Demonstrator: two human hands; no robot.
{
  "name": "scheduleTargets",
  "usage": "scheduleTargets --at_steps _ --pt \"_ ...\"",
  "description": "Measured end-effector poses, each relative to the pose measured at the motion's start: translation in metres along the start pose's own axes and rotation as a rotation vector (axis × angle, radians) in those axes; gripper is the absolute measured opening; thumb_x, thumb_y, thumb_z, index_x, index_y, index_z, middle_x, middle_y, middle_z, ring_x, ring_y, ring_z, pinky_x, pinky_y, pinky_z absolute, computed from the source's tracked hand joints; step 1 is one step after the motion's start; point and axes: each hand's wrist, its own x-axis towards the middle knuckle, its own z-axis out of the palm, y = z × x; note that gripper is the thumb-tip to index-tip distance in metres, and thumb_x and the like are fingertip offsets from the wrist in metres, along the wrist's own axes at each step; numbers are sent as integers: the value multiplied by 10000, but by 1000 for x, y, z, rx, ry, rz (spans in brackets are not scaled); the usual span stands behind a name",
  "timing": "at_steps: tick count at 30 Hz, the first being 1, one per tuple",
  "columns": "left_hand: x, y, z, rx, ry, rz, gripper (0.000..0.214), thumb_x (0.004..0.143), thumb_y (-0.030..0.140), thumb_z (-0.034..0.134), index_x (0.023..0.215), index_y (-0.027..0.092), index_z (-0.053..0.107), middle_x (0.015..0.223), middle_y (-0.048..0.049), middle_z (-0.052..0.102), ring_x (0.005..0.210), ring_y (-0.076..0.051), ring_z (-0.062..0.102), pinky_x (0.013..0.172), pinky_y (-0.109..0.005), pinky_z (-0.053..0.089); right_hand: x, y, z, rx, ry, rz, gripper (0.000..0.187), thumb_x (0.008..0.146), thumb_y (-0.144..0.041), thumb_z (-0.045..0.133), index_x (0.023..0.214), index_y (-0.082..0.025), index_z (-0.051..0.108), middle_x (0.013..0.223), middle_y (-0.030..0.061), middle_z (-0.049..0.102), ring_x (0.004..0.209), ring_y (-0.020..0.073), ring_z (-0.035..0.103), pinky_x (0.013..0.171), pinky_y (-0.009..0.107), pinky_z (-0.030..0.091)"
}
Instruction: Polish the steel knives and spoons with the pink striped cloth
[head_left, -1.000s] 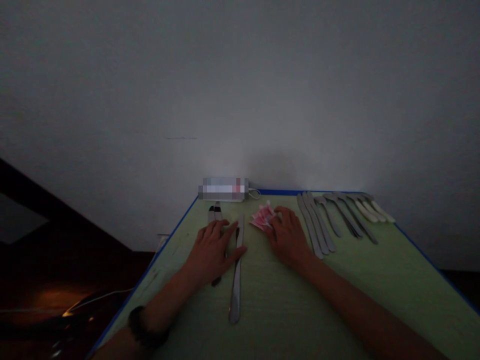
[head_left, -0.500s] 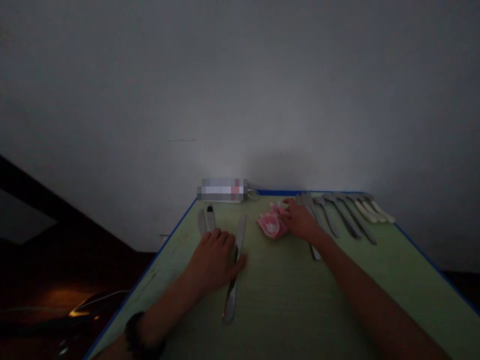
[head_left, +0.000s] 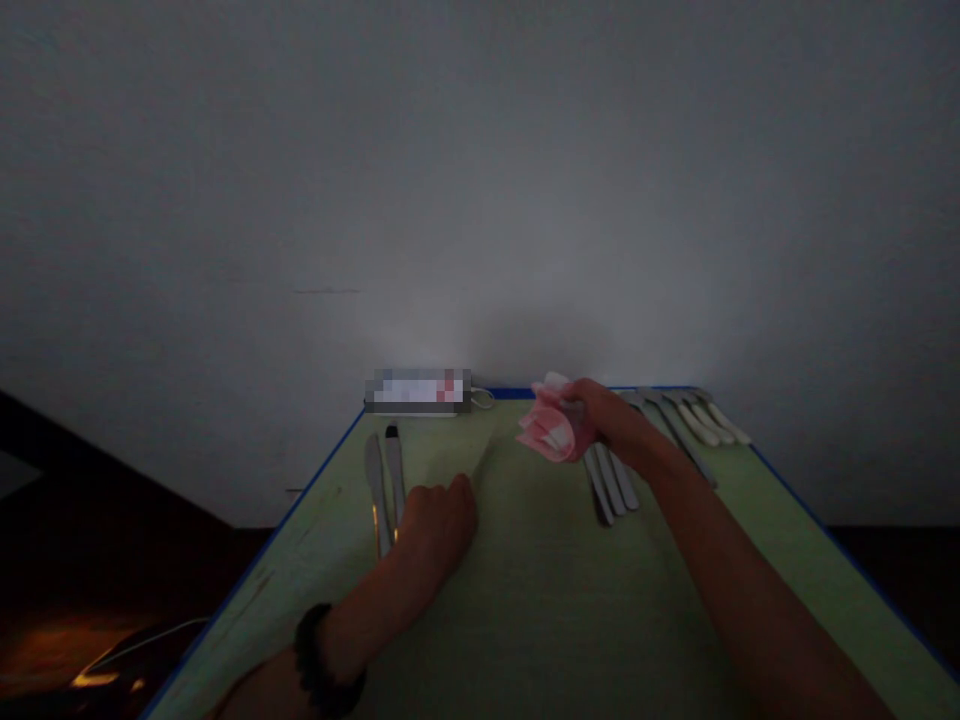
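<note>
Two things are held. The right hand (head_left: 609, 418) is clenched on a crumpled pink cloth (head_left: 550, 437) with paler patches, near the far edge of the green table (head_left: 540, 600). The left hand (head_left: 441, 520) is closed on a blurred table knife (head_left: 482, 462) that points away, beside two more knives (head_left: 382, 480). The writing on the white box (head_left: 418, 390) cannot be read.

On the counter (head_left: 540, 600), two knives (head_left: 382, 480) lie just left of the left hand (head_left: 439, 520). Spoons (head_left: 712, 422) lie right of the right hand (head_left: 600, 420), which has a cloth (head_left: 551, 432) in it.
</note>
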Motion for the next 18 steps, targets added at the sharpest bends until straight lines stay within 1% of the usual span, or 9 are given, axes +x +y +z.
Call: scheduleTargets --at_steps 2,4,6,7,10,12,13,15,18 --pt "1 -2 1 -22 13 -7 308 839 70 316 984 56 588 765 -211 672 773 -334 672 644 -419 457 -3 -5 -8 96 -68 10 265 777 -343 506 935 -148 591 802 63 650 663 152 580 575 257 465" --pt "5 -6 0 -50 21 11 280 869 153 328 1039 80 538 758 -179 680 741 -317 675 629 -397 456 -5 -10 -16 168 -121 1 296 741 -346 554 970 -161 593 844 62 664 682 152 583 594 264 468" --pt "10 -9 -2 -204 46 58 255 896 241 325 1051 121 488 746 -130 682 698 -276 672 601 -345 451 -6 -12 -22 165 -101 -20 297 721 -351 577 956 -173 609 851 56 671 687 152 583 604 269 464" --pt "14 -8 -4 -357 54 87 242 910 276 305 1035 144 465 720 -100 677 663 -246 666 579 -315 446 -6 -11 -25 138 -62 -30 298 712 -359 590 945 -176 618 853 54 674 692 155 585 611 272 463" --pt "25 2 -7 -951 56 128 225 932 364 257 962 198 405 589 -4 625 518 -175 615 505 -249 432 -3 -8 -29 0 93 -65 320 696 -405 619 915 -172 641 853 55 679 725 172 592 634 281 456" --pt "33 14 -6 -1215 81 88 238 918 423 281 945 213 389 508 49 565 431 -153 558 449 -227 417 1 -5 -30 -151 164 -70 304 732 -430 582 856 -161 651 823 66 677 725 182 596 629 283 443" --pt "36 20 -3 -1293 119 46 248 906 443 304 945 215 392 468 71 525 393 -146 526 419 -218 401 2 -4 -30 -236 177 -68 289 756 -422 557 824 -157 650 806 73 674 720 184 596 626 283 435" --pt "40 30 3 -1397 140 -11 273 891 463 326 949 212 417 422 94 464 341 -133 464 371 -201 355 6 -1 -29 -392 195 -45 264 790 -389 521 800 -149 631 811 98 671 720 189 599 630 284 421" --pt "41 38 12 -1511 141 -24 257 879 411 344 983 204 453 445 95 456 344 -112 430 373 -187 337 8 4 -25 -511 236 5 283 789 -368 526 927 -126 573 885 143 664 753 205 605 634 288 415"
